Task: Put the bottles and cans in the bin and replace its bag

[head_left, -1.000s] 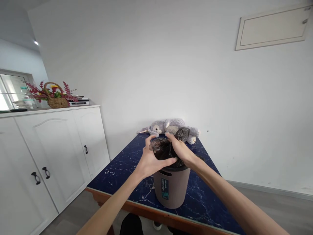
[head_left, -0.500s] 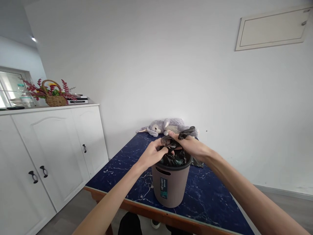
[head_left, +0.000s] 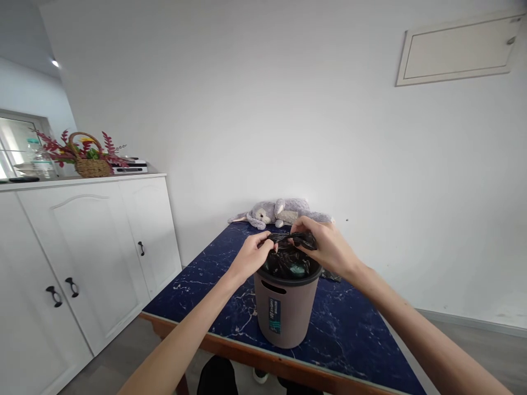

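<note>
Bag (head_left: 284,264) in bin (head_left: 285,318), its bunched top held above it. Left hand (head_left: 252,257) and right hand (head_left: 327,246) face each other, fingers of both pinched on that top, forearms angled inward. Bin upright on bench (head_left: 349,340), plush (head_left: 265,214) behind.

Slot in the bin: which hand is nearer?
Left. The left hand grips the black bag above and slightly left of the slot; the right hand grips it farther off, above and to the right.
</note>
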The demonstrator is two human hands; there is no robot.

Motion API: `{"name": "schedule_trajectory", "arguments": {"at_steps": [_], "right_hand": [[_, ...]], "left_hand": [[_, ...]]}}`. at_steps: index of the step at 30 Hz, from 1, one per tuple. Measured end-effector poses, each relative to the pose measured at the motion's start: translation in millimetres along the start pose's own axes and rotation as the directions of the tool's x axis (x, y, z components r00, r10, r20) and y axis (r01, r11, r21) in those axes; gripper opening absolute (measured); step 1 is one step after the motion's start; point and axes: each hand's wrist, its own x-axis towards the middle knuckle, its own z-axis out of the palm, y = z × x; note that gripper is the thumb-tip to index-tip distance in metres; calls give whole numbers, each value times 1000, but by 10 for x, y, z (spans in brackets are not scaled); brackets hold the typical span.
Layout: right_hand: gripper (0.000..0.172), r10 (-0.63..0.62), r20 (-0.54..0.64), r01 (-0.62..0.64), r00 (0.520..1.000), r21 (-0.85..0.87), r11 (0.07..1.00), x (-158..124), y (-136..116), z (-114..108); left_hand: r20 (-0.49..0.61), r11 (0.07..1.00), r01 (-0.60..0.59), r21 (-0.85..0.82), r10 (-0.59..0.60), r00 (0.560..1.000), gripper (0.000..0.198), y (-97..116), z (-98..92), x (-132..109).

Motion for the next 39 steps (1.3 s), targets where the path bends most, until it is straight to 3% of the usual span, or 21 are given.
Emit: {"name": "schedule_trajectory", "arguments": {"at_steps": [5,7,10,13,17,21,25,28,32,36,39], "right_hand": [[9,-61,-202,21,977,-199,980,-70,36,217],[6,-128,-258,55,958,-271,961,-95,27,296],[10,-216,-277,108,936,-359,927,-118,7,397],[12,-279,-254,151,926,-428,891,-121,-4,465],[15,-279,-229,145,933,-472,870,-99,-3,476],[21,-290,-81,227,954,-437,870,-102,18,428],[37,-280,0,256,960,-406,877,-170,10,398],[35,-267,66,273,962,-332,903,-256,-38,372],[27,-153,171,190,973,-222,956,-402,-64,314],[25,67,152,-44,986,-151,988,-491,-19,243],[24,160,140,-161,977,0,987,-459,-14,194]], "left_hand": [[58,983,-152,98,147,987,28,104,27,-98],[103,991,-131,34,127,987,43,103,31,-114],[111,994,6,-110,6,994,62,51,30,-65],[37,986,61,-155,-56,998,56,-2,27,32],[-18,992,21,-124,-23,1000,45,-42,11,123],[-65,998,19,-53,-23,998,46,-131,-53,172],[-72,992,4,126,5,997,51,-262,-144,247],[-76,944,-37,329,65,995,50,-360,-216,331],[-109,879,-59,472,125,986,42,-494,-322,441],[-121,894,-55,445,121,985,44,-548,-397,463],[-105,939,-76,334,117,988,52,-456,-382,412]]}}
